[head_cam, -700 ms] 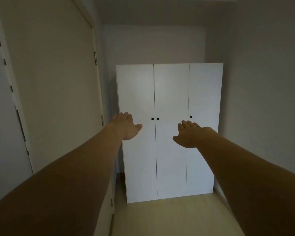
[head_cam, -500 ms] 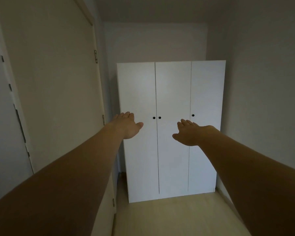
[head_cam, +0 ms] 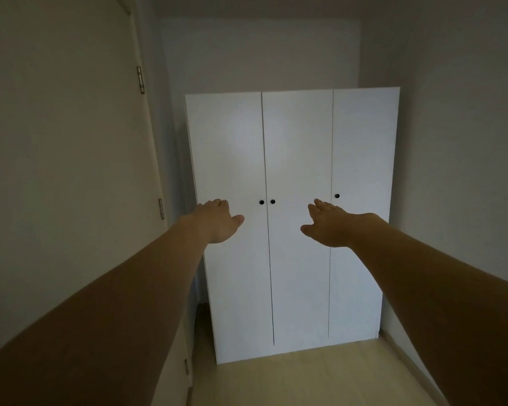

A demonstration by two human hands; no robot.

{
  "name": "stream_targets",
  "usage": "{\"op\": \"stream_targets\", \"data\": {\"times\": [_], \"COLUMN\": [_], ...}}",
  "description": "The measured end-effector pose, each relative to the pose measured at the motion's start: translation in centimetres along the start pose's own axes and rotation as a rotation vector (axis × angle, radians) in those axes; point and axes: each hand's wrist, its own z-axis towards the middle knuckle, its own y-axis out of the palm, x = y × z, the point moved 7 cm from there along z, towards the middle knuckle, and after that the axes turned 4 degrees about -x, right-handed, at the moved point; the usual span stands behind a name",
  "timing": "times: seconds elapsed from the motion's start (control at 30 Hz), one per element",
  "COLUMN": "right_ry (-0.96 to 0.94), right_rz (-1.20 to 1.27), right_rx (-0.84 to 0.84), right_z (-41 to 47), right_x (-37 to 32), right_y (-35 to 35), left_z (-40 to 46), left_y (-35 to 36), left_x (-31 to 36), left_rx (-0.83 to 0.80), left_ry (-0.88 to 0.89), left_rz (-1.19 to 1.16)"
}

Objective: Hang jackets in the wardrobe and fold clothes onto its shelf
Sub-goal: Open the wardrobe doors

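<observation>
1. Dim, narrow room with plain pale walls (head_cam: pixel 452 142) and a light wooden floor (head_cam: pixel 305 379); the view looks forward and slightly down from head height.
2. At the far end stands a white wardrobe (head_cam: pixel 294 148) with three tall doors, all closed. Small dark knobs sit at mid height: a pair side by side (head_cam: pixel 267 202) where the left and middle doors meet, and one knob (head_cam: pixel 337 196) on the right door.
3. On the near left, a cream room door (head_cam: pixel 71 171) with metal hinges lines the wall.
4. Both bare arms stretch forward. The left hand (head_cam: pixel 217 221) is flat and empty, fingers straight, in front of the left wardrobe door. The right hand (head_cam: pixel 329 224) is also flat and empty, fingers straight, in front of the middle door, just below and left of the single knob.
5. Neither hand appears to touch the wardrobe, though depth is hard to judge in this light.
6. Compared with half a second ago, the wardrobe fills a little more of the view and the hands keep the same outstretched pose, so the person is likely walking closer.
7. No jackets or clothes are visible. The task seems barely begun; opening the doors by their knobs looks like the next step.
</observation>
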Motion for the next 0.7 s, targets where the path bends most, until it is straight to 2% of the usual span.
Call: {"op": "stream_targets", "data": {"times": [0.4,0.6,0.7], "right_ry": [-0.036,-0.070,-0.038], "right_rz": [0.107,0.457,0.530], "right_rx": [-0.018,-0.044,-0.017], "right_z": [24.4,36.8,43.7], "right_x": [11.1,12.1,12.7], "right_y": [0.4,2.2,3.3], "left_z": [26.9,38.8,45.4], "left_y": [0.8,4.6,6.6], "left_x": [4.4,2.2,-0.1], "left_rx": [0.009,-0.062,-0.121], "left_ry": [-0.016,-0.041,-0.058], "left_rz": [0.003,-0.093,-0.148]}}
